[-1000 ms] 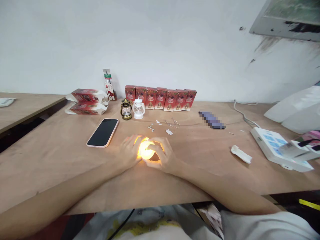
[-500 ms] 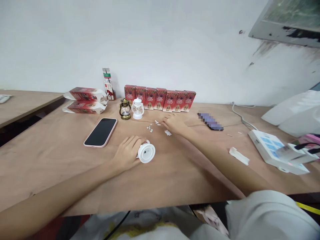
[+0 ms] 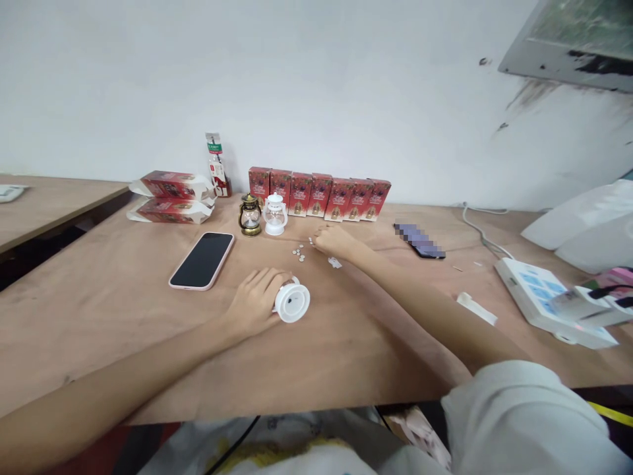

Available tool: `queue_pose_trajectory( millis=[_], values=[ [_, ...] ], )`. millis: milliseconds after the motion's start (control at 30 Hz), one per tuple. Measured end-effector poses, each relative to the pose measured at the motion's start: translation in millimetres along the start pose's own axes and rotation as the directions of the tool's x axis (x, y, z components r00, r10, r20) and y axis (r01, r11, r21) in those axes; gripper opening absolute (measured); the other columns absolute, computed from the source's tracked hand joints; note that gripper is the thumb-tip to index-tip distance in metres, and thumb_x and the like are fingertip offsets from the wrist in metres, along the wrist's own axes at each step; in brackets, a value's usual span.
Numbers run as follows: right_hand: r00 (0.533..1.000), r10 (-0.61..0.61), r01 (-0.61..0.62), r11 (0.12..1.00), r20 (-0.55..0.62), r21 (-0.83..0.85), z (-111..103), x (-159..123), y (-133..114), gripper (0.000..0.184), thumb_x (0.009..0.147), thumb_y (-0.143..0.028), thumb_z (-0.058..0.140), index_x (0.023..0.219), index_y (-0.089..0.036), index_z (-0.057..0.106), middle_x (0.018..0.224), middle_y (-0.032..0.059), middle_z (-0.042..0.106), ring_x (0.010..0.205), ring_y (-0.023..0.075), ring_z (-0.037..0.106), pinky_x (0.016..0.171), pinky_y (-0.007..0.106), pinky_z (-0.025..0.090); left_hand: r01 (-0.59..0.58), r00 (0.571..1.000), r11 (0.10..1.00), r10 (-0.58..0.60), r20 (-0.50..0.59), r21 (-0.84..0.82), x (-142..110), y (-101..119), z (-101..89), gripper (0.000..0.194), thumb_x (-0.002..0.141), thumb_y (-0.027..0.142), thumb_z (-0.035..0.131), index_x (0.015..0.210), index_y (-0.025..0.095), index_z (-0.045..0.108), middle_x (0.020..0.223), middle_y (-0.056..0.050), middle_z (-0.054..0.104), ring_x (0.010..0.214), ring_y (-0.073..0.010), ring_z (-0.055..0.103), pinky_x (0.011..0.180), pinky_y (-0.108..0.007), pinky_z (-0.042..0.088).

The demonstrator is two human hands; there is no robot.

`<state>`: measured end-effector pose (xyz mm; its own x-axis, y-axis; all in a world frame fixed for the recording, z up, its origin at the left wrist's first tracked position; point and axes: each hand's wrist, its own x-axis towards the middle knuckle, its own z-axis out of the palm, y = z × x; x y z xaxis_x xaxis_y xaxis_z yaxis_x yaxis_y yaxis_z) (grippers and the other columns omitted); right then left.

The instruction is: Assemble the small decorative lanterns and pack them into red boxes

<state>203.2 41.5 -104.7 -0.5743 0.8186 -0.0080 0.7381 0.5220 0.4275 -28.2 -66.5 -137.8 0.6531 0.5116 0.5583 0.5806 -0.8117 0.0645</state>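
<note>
My left hand (image 3: 254, 297) is wrapped round a small white lantern (image 3: 292, 303) lying on its side on the wooden table (image 3: 123, 310), its round base facing me and unlit. My right hand (image 3: 332, 240) reaches across to the middle of the table with its fingers curled into a pinch, right by several small round batteries (image 3: 299, 253) and tiny white bits (image 3: 335, 262). What the pinch holds, if anything, is too small to see.
A phone (image 3: 202, 260) lies face up to the left. A gold lantern (image 3: 250, 216) and a white lantern (image 3: 275, 214) stand before a row of red boxes (image 3: 319, 194). Two flattened red boxes (image 3: 171, 197), a white device (image 3: 548, 300) and plastic bags (image 3: 583, 224) are at the sides.
The lantern was glowing between both hands; its light is now off. My right hand left it and reached forward to the small parts, then shifted slightly left. My left hand stayed.
</note>
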Motion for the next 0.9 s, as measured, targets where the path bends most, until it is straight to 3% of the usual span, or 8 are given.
queue_pose_trajectory(
  millis=[233, 467, 500, 567, 633, 667, 767, 900],
  values=[
    [0.997, 0.079, -0.078, 0.995, -0.016, 0.06, -8.6, 6.0, -6.3, 0.024, 0.083, -0.01, 0.049, 0.091, -0.007, 0.071, 0.097, 0.0219, 0.07, 0.095, 0.0269, 0.065, 0.075, 0.032, 0.044, -0.011, 1.0, 1.0, 0.011, -0.009, -0.004, -1.2, -1.1, -0.5, 0.033, 0.083, 0.035, 0.052, 0.109, 0.015, 0.055, 0.104, -0.014, 0.066, 0.094, -0.0271, 0.063, 0.076, -0.038, 0.047],
    [0.957, 0.193, -0.125, 0.948, -0.216, 0.292, -13.3, -14.3, -28.7, 0.023, 0.088, -0.018, 0.046, 0.092, -0.011, 0.068, 0.094, 0.0126, 0.072, 0.089, 0.0197, 0.065, 0.076, 0.028, 0.046, 0.059, 0.998, 0.993, -0.061, -0.017, -0.103, -2.1, -2.1, -0.9, 0.035, 0.08, 0.033, 0.056, 0.111, 0.018, 0.053, 0.105, -0.011, 0.066, 0.096, -0.026, 0.063, 0.079, -0.038, 0.049],
    [0.925, 0.248, -0.12, 0.91, -0.288, 0.397, -13.8, -20.0, -36.8, 0.024, 0.091, -0.02, 0.043, 0.093, -0.013, 0.066, 0.092, 0.0094, 0.072, 0.085, 0.0165, 0.065, 0.074, 0.026, 0.047, 0.078, 0.997, 0.99, -0.081, -0.018, -0.121, -2.0, -2.3, -0.8, 0.034, 0.08, 0.033, 0.056, 0.11, 0.018, 0.053, 0.105, -0.011, 0.066, 0.096, -0.0261, 0.063, 0.079, -0.038, 0.049],
    [0.735, 0.496, -0.005, 0.686, -0.463, 0.728, -16.5, -32.9, -56.0, 0.025, 0.092, -0.025, 0.043, 0.086, -0.015, 0.064, 0.081, 0.0047, 0.071, 0.072, 0.0135, 0.064, 0.067, 0.025, 0.049, 0.117, 0.992, 0.98, -0.125, -0.036, -0.163, -1.9, -3.0, -0.6, 0.032, 0.08, 0.034, 0.054, 0.109, 0.02, 0.051, 0.104, -0.009, 0.066, 0.095, -0.0258, 0.064, 0.079, -0.039, 0.05],
    [0.533, 0.656, 0.242, 0.486, -0.534, 0.839, -22.5, -46.5, -76.3, 0.021, 0.09, -0.028, 0.049, 0.077, -0.017, 0.062, 0.072, 0.0009, 0.068, 0.067, 0.0126, 0.062, 0.065, 0.026, 0.049, 0.149, 0.985, 0.966, -0.164, -0.059, -0.213, -1.4, -3.8, -0.7, 0.029, 0.081, 0.033, 0.051, 0.108, 0.021, 0.05, 0.104, -0.008, 0.066, 0.095, -0.0249, 0.064, 0.079, -0.038, 0.051],
    [0.49, 0.671, 0.333, 0.446, -0.557, 0.831, -26.4, -52.8, -85.6, 0.019, 0.088, -0.028, 0.052, 0.075, -0.018, 0.062, 0.071, 0.0001, 0.068, 0.067, 0.0124, 0.062, 0.066, 0.026, 0.05, 0.154, 0.982, 0.959, -0.177, -0.074, -0.239, -1.0, -4.0, -0.9, 0.027, 0.082, 0.033, 0.05, 0.106, 0.022, 0.05, 0.102, -0.008, 0.066, 0.094, -0.0241, 0.064, 0.078, -0.037, 0.051],
    [0.442, 0.607, 0.488, 0.456, -0.661, 0.744, -36.6, -65.1, -106.1, 0.012, 0.085, -0.024, 0.058, 0.075, -0.02, 0.063, 0.075, 0.0002, 0.066, 0.072, 0.0125, 0.062, 0.069, 0.028, 0.051, 0.148, 0.978, 0.941, -0.185, -0.098, -0.305, 0.8, -3.5, -2.4, 0.022, 0.082, 0.033, 0.049, 0.101, 0.021, 0.049, 0.097, -0.006, 0.065, 0.089, -0.0213, 0.064, 0.074, -0.034, 0.053],
    [0.418, 0.533, 0.512, 0.53, -0.736, 0.676, -35.5, -64.6, -115.9, 0.01, 0.086, -0.024, 0.06, 0.08, -0.021, 0.067, 0.085, 0.0019, 0.065, 0.08, 0.0124, 0.063, 0.074, 0.029, 0.052, 0.131, 0.977, 0.935, -0.178, -0.118, -0.329, 3.0, -0.9, -4.1, 0.018, 0.084, 0.033, 0.048, 0.099, 0.022, 0.048, 0.094, -0.005, 0.064, 0.085, -0.0194, 0.065, 0.072, -0.032, 0.053]
  ],
)
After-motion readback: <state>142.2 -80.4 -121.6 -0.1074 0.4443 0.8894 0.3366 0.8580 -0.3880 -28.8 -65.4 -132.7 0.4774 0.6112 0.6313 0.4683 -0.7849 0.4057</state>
